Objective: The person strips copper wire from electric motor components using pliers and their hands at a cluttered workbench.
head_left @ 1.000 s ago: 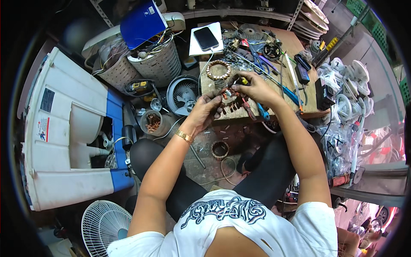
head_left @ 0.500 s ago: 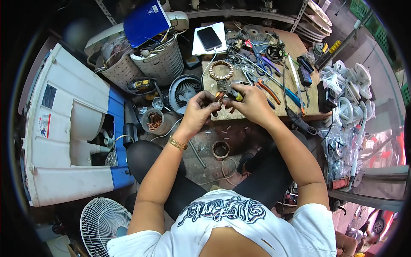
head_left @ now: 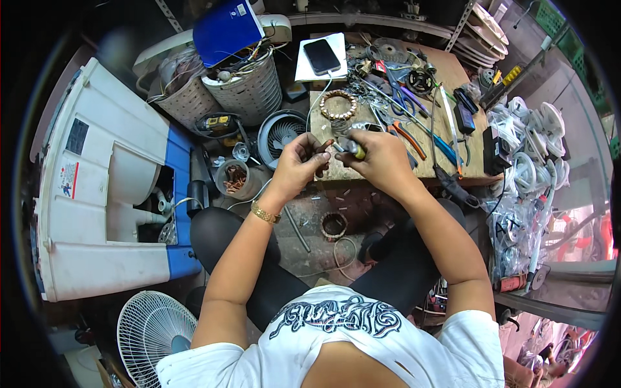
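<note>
Over the front edge of the wooden worktop, my left hand has its fingers closed on a small copper piece. My right hand grips a tool with a yellow part, whose metal tip is at or very near the copper. Whether they touch I cannot tell. Just beyond sit a ring of copper windings and orange-handled pliers. Blue scissors, screwdrivers and scattered metal bits lie among other tools to the right and behind.
A phone rests on paper. Left are a white-and-blue appliance housing, wire-filled baskets, a fan housing and a cup of copper pieces. White plastic parts crowd the right; another ring lies on the floor between my legs.
My right hand has moved down toward me with the tool, and my left hand has shifted slightly left. The orange-handled pliers behind my right hand show more now.
</note>
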`<state>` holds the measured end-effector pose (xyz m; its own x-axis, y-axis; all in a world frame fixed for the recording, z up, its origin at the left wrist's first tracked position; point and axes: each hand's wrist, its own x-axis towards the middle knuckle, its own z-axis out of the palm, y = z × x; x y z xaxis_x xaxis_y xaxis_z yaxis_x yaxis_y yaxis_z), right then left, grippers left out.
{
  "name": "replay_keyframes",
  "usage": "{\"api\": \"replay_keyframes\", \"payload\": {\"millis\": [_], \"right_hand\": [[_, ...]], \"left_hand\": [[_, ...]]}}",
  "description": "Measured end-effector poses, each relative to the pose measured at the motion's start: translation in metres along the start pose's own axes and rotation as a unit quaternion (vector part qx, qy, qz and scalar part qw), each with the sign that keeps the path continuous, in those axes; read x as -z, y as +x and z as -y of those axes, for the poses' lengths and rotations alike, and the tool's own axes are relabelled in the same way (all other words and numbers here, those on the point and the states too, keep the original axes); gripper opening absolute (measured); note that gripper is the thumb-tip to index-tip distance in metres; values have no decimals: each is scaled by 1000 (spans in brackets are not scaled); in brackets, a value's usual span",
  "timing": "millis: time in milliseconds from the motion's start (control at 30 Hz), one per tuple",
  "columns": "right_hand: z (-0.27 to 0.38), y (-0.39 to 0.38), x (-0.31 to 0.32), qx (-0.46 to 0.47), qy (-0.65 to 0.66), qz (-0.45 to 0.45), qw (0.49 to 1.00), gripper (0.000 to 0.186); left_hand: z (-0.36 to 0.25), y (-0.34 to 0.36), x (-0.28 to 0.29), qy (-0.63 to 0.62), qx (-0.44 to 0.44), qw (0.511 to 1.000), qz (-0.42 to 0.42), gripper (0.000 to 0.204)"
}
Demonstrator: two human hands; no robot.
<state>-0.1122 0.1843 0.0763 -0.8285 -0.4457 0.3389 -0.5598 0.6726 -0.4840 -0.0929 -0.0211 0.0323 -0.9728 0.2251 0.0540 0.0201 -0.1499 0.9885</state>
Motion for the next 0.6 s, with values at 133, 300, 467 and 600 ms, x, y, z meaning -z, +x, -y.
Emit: {"api": "replay_keyframes", "payload": {"millis": [133,300,467,600], "right_hand": [[9,-9,5,59,-42,-7,997,22],[-1,-10,0,1,75,40,996,19],[-7,-9,2,-129,329,142,925,32],[-8,-9,13,-216,334,251,883,29]], "left_hand": [[-16,-5,-3,-110,145,982,58,21],[-11,-4,5,-78,120,982,125,21],[-25,0,10,221,-72,963,135,17],[-25,1,26,71,-47,994,76,16]]}}
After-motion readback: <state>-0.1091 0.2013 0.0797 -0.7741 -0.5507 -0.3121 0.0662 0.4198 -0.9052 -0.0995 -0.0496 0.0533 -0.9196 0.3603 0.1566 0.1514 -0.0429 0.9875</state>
